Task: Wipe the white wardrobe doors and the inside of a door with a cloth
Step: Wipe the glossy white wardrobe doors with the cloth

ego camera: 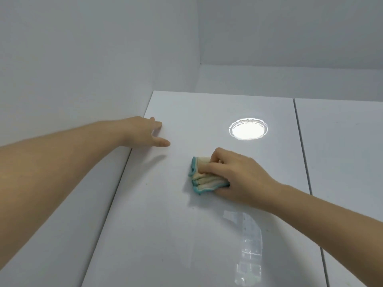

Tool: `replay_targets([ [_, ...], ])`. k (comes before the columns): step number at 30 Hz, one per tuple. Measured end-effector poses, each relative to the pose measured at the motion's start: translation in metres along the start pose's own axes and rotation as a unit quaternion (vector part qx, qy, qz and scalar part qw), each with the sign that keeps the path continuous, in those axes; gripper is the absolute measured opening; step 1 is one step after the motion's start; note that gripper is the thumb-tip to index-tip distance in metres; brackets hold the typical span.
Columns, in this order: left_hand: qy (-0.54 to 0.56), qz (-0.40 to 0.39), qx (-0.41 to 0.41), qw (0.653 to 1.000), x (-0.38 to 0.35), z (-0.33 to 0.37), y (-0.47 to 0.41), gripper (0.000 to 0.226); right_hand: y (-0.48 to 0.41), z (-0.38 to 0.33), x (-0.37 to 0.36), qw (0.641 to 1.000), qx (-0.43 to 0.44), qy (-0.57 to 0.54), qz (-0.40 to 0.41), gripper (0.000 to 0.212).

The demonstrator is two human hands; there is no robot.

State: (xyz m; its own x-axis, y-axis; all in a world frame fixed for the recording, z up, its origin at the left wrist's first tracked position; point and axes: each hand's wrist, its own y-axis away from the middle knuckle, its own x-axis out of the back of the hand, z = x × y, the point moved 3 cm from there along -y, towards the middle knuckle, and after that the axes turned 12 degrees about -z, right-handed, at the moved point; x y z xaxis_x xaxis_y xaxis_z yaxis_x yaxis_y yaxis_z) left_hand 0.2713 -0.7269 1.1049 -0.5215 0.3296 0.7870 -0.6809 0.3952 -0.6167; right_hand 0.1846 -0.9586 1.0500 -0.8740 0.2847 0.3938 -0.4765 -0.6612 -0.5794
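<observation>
- A glossy white wardrobe door (165, 235) fills the middle of the view, seen from below at a steep angle, its top edge running under a plain white ceiling (290, 30).
- A second glossy white door panel (339, 152) stands just to the right, parted from the first by a narrow dark gap.
- A folded cream cloth with a teal stitched border (204, 178) is pressed flat against the first door, in its upper half, a little right of the door's middle.
- The cloth is gripped by the right hand (238, 175): the fingers are curled over its top and the thumb is tucked under its lower edge, so that the hand is closed around the bunched fabric.
- The left hand (143, 132) is held open with nothing in it, fingers spread; it is placed at the door's left edge near the top corner, with the thumb and fingertips lying on the front face.
- Both forearms are bare.
- A bright round reflection of a ceiling lamp (248, 131) is seen on the door above the cloth, and a fainter streaked reflection (250, 245) lower down.
- A few tiny dark specks can be made out on the door's surface.
- No brand, label or writing can be read on the doors or the cloth.
</observation>
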Motion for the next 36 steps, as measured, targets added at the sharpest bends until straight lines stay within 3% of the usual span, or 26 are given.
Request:
replay_targets([
  [4,-0.013,0.002,0.008,1.0,0.001,-0.003,-0.005,0.072,-0.002,0.005,0.004,0.997,0.028,0.069,0.032,0.038],
  [12,-0.025,0.01,0.012,1.0,-0.001,-0.003,-0.011,0.067,-0.055,0.037,0.014,0.987,-0.111,0.011,0.12,0.039],
  [15,-0.041,0.015,0.012,0.999,-0.001,-0.003,-0.011,0.066,-0.05,0.028,0.011,0.991,-0.067,-0.036,0.107,0.037],
  [19,-0.046,0.006,0.009,0.999,0.0,-0.003,-0.009,0.061,-0.023,-0.011,-0.01,0.997,0.061,-0.018,0.038,0.039],
  [22,-0.04,0.006,0.004,0.999,0.001,-0.005,-0.009,0.045,-0.013,-0.024,-0.016,0.994,0.111,0.015,-0.01,0.044],
  [26,-0.026,0.012,-0.002,1.0,0.005,-0.006,-0.009,0.039,-0.034,-0.015,-0.008,0.994,0.085,0.065,0.03,0.042],
  [31,-0.002,0.03,0.004,1.0,0.007,-0.007,-0.011,0.046,-0.069,-0.009,-0.01,0.994,-0.024,-0.009,0.102,0.035],
  [36,0.094,0.071,-0.001,0.993,0.011,-0.009,-0.009,0.05,-0.071,-0.036,-0.025,0.997,0.066,-0.004,0.048,0.035],
])
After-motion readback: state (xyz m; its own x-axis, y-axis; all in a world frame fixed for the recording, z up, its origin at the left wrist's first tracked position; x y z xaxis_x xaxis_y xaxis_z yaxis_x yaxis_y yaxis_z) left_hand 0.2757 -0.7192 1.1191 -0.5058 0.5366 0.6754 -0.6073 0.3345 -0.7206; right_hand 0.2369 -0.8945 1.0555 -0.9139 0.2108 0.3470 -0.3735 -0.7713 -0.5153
